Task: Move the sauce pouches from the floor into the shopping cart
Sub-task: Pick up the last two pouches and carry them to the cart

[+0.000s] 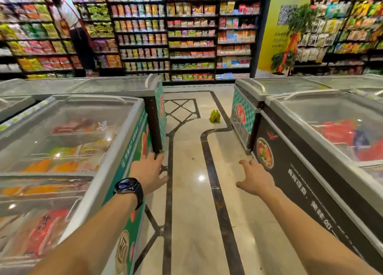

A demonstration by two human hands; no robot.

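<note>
the green sauce pouches (214, 116) sit on the floor well beyond both freezers. left hand (148, 172) and right hand (256, 177) reach forward, spread and empty — walk closer first, then crouch to grasp them.

Green pouches (214, 116) on marble floor (192, 212)

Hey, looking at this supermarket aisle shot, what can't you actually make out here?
- Green pouches on the floor: head view, too small to count or read.
- Shopping cart: nowhere in the frame.
- Freezer contents: blurred by glare on the lids.
- Left hand and right hand: both open and empty.
</note>
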